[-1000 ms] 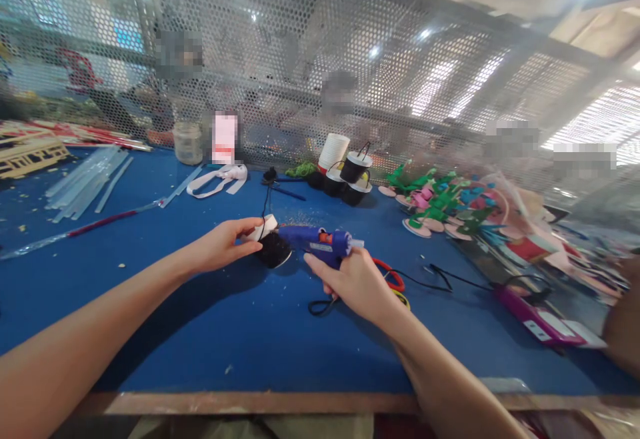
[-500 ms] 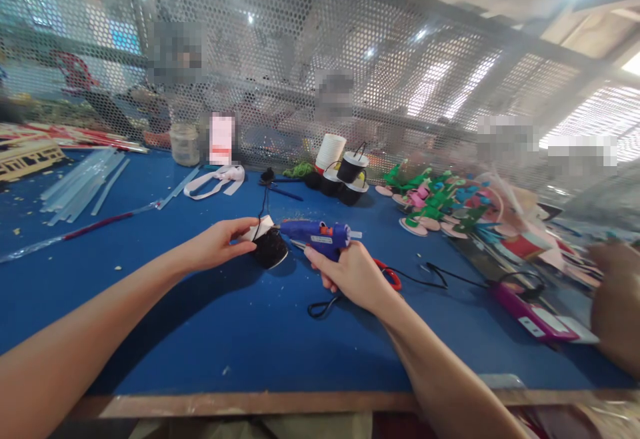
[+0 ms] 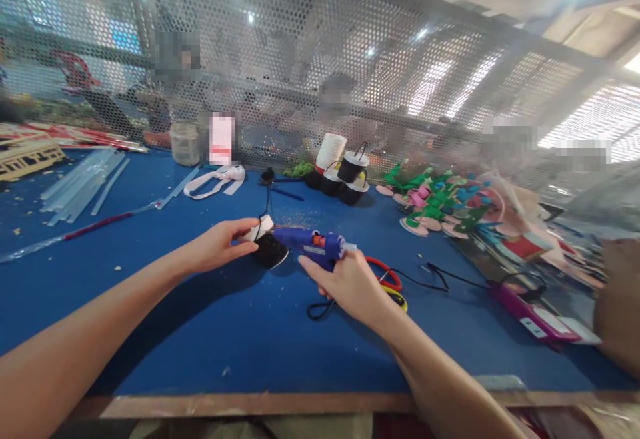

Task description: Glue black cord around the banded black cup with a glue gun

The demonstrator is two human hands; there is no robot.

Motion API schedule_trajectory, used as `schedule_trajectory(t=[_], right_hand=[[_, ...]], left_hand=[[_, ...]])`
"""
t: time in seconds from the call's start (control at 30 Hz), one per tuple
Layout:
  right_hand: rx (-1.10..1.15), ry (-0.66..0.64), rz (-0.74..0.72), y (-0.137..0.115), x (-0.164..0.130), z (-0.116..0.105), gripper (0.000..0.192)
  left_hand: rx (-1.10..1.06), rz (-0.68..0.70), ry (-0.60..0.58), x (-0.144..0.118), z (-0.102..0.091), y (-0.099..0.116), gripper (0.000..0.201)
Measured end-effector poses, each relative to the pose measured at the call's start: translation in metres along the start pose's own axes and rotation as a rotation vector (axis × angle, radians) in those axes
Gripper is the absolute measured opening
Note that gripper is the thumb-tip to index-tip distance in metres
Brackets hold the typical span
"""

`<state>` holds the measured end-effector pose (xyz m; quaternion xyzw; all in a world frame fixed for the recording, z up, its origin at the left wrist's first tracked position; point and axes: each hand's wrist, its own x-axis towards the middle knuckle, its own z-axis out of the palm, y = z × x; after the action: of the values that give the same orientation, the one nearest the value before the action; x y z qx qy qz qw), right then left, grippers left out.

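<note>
My right hand [image 3: 350, 285] grips a blue glue gun [image 3: 311, 243], its nozzle pointing left at a black spool [image 3: 271, 251] of thread lying on the blue table [image 3: 210, 332]. My left hand [image 3: 217, 245] pinches a small white piece [image 3: 261, 228] at the top of that spool, with a black thread running up from it. Red and yellow scissor handles [image 3: 386, 277] lie just right of my right hand, and a black cord loops beneath it.
Black spools and a white cup [image 3: 332, 152] stand near the mesh screen [image 3: 350, 65]. A pale ribbon [image 3: 215, 181], clear glue sticks [image 3: 83, 185] and a jar [image 3: 185, 144] lie left. Green and pink foam pieces [image 3: 440, 202] and a magenta tool [image 3: 533, 309] lie right. Another person's hand [image 3: 617, 305] shows at the right edge.
The glue gun has tipped lower and its nozzle moved closer to the black spool. My left hand stays pinched on the white piece.
</note>
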<state>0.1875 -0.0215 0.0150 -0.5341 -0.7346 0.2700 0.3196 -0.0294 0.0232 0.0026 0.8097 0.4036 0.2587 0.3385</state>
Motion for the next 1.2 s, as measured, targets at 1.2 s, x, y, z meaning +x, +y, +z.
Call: schedule_trajectory(t=[1.2], right_hand=[[0.104,-0.051,0.159,0.008,0.014,-0.009,0.029]], left_hand=[[-0.099,-0.03,-0.075,-0.001,-0.004,0.003,0.041]])
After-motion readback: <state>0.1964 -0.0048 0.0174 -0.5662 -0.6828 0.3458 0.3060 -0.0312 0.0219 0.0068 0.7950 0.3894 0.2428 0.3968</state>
